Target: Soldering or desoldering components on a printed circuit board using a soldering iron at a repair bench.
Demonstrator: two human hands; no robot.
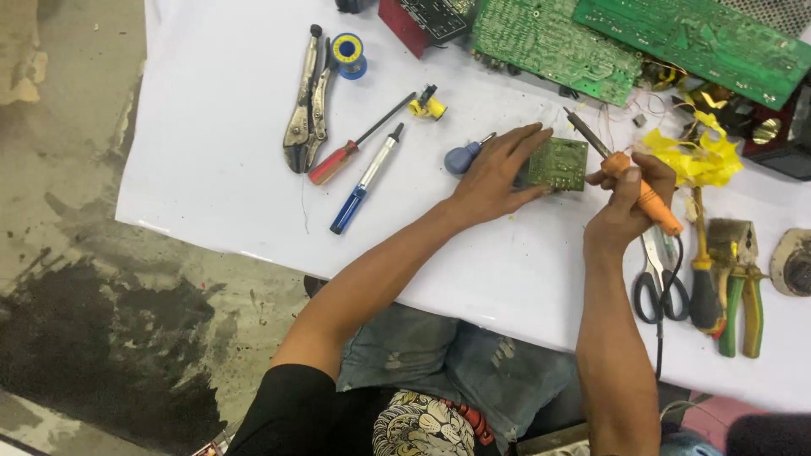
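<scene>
A small green circuit board (560, 163) lies on the white table (220, 177). My left hand (498, 173) rests on its left edge, fingers spread over it, pinning it down. My right hand (629, 203) grips an orange-handled soldering iron (649, 198) like a pen. The iron's dark metal tip (583, 131) points up and left, just above the board's top right corner. The iron's black cord runs down past my right wrist.
Locking pliers (306, 105), a solder spool (347, 55), a red screwdriver (355, 143) and a blue screwdriver (365, 179) lie left of the board. Large green circuit boards (549, 42) sit at the back. Scissors (661, 283), pliers (742, 287) and yellow tape (693, 160) lie at the right.
</scene>
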